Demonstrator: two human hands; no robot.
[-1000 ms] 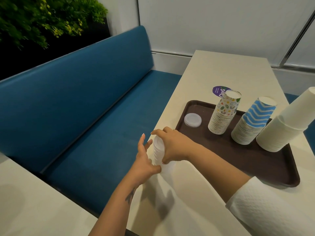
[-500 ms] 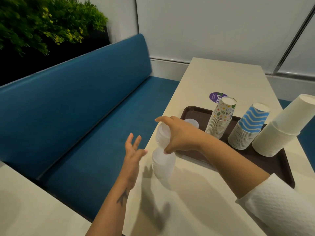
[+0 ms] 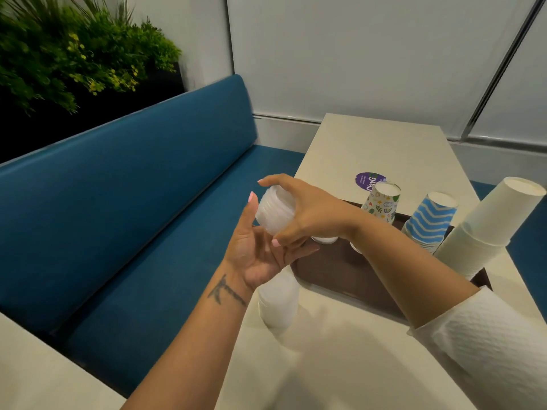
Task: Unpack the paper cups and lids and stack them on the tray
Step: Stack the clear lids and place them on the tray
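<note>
White lids [image 3: 275,213] now lifted higher, left hand [image 3: 257,250] touching.

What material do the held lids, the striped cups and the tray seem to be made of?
Lids in the right hand: likely thin translucent plastic, milky and ribbed at the edges. Blue striped cups: probably paper, matte printed surface with layered rims. Tray: dark brown, looks like hard plastic with a raised rim; the material is uncertain.

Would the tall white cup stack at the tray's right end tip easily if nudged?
Probably. The white cup stack is the tallest and looks tilted, so a nudge near its top could topple it. Being paper, it is likely light and might slide on the tray.
</note>
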